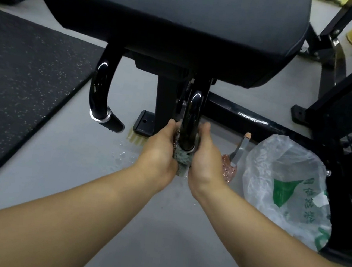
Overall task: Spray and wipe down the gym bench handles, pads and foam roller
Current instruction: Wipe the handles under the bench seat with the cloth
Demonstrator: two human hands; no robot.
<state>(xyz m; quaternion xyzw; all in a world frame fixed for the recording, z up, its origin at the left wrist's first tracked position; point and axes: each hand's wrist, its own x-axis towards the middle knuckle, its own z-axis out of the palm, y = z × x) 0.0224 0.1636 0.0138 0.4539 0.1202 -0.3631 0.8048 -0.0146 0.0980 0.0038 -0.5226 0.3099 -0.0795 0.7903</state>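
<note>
A black padded bench seat fills the top of the view. Two glossy black curved handles hang below it. The left handle is free, with a chrome ring and a grip at its end. Around the lower end of the right handle a grey cloth is wrapped. My left hand and my right hand clasp the cloth from either side, thumbs pointing up along the tube. The handle's grip is hidden inside the cloth.
A clear plastic bag with green print lies on the grey floor at right. A pinkish bottle with a metal-handled tool lies beside it. Water drops spot the floor. A dark speckled mat lies left; black frame bars stand right.
</note>
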